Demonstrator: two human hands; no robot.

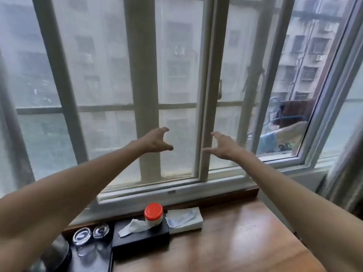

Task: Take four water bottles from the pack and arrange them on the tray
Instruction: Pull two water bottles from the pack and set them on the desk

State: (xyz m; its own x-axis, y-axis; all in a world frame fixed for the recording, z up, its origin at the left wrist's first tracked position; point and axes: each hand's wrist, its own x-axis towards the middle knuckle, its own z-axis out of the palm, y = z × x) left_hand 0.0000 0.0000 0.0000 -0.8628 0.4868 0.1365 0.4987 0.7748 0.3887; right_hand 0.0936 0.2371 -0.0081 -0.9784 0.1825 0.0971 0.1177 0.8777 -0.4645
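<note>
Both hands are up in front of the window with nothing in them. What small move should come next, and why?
Probably lower both hands and look down to find the bottle pack. The left hand and right hand are open, empty and raised toward the window, and no water bottles show. Only the black tray with two glasses sits low on the table.

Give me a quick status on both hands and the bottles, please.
Left hand and right hand open, empty, raised before the window. No bottles or pack in view. Black tray holds glasses. Nothing blocking.
</note>
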